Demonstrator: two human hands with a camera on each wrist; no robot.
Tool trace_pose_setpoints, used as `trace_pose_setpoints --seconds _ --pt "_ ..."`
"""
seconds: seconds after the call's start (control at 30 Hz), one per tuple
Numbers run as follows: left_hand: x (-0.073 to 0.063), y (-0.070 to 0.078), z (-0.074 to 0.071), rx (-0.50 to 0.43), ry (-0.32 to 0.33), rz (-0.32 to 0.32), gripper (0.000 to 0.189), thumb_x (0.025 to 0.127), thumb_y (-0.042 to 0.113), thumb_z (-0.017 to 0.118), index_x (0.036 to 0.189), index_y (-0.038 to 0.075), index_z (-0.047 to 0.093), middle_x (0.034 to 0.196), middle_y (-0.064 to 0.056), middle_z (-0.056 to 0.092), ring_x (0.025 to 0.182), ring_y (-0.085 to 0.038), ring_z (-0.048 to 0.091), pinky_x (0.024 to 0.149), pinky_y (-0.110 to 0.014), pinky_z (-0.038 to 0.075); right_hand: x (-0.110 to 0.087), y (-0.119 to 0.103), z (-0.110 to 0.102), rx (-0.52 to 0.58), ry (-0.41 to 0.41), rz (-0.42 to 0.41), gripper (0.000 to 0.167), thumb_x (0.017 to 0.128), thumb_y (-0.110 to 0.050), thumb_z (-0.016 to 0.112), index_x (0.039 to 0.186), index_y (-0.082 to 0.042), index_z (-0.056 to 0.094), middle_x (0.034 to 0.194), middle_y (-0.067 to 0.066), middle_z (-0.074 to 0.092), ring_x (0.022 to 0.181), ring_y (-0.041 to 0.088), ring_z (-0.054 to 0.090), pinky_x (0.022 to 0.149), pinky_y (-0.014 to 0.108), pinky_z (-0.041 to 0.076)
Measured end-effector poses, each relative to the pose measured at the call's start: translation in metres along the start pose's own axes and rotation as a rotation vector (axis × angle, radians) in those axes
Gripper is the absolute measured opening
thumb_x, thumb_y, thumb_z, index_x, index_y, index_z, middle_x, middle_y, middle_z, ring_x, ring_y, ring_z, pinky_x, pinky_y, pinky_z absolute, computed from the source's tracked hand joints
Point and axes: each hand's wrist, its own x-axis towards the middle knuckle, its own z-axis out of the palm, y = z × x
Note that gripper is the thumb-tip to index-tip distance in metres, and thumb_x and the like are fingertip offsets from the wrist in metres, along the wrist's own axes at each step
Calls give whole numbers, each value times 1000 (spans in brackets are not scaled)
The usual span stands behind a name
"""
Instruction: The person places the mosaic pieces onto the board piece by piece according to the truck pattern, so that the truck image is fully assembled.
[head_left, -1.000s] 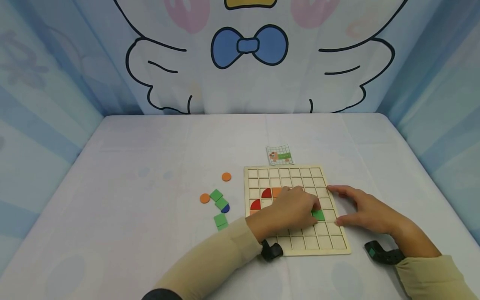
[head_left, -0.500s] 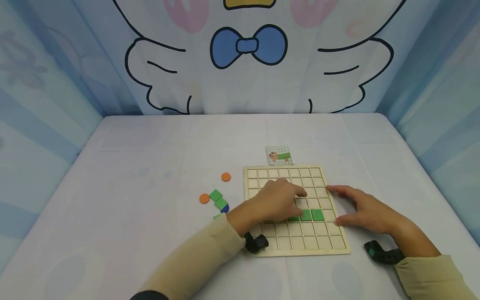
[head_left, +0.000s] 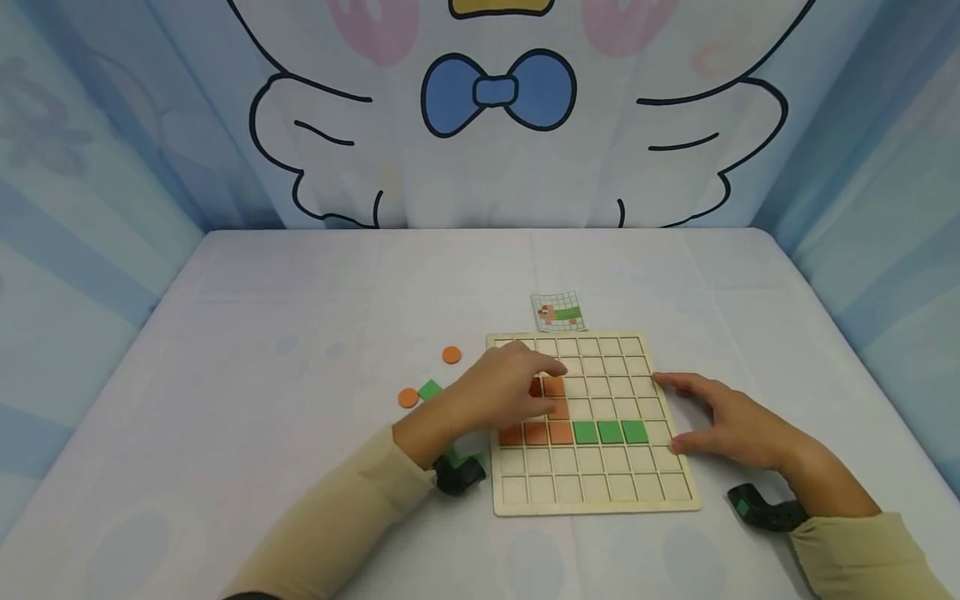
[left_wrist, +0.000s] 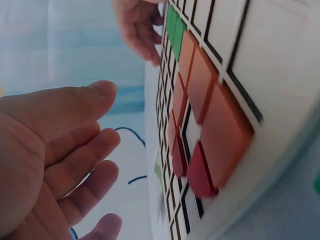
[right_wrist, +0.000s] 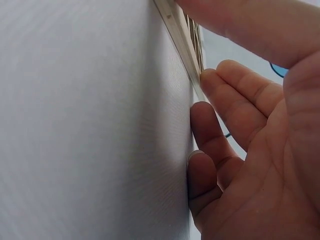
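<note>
My left hand (head_left: 498,387) hovers over the left part of a wooden grid board (head_left: 592,492), fingers and thumb apart. In the left wrist view nothing lies between its fingers (left_wrist: 100,185). Beneath it sit orange square tiles (head_left: 536,433) and two red rounded tiles (left_wrist: 201,175), partly hidden in the head view. Three green square tiles (head_left: 610,432) continue the lower orange row to the right. My right hand (head_left: 738,421) rests at the board's right edge, thumb and fingertips touching the rim, as the right wrist view of the board edge (right_wrist: 182,45) also shows.
Left of the board lie two orange discs (head_left: 452,355) and a green square tile (head_left: 430,390); more green pieces are partly covered by my left wrist camera (head_left: 459,477). A small picture card (head_left: 558,312) lies behind the board. A patterned curtain (head_left: 498,183) stands beyond the table.
My left hand has drawn back leftward across the board from the green tiles, uncovering three green tiles and part of the orange ones. My right hand has stayed at the edge.
</note>
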Motion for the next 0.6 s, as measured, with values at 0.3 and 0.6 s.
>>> trace_pose_setpoints --seconds 0.3,0.6 --pt "-23 -17 -11 -106 37 -68 41 91 21 74 131 13 67 127 3 65 124 -19 51 99 -37 43 0 1 1 3 3 0 86 80 -29 85 149 -3 42 150 24 40 135 46 38 100 58 32" --pt "-42 -34 -14 -52 61 -156 46 89 22 78 132 13 66 129 -2 63 125 -22 52 102 -39 44 -1 3 1 -14 4 -9 85 81 -30 84 150 -4 42 150 23 40 135 45 39 100 51 34"
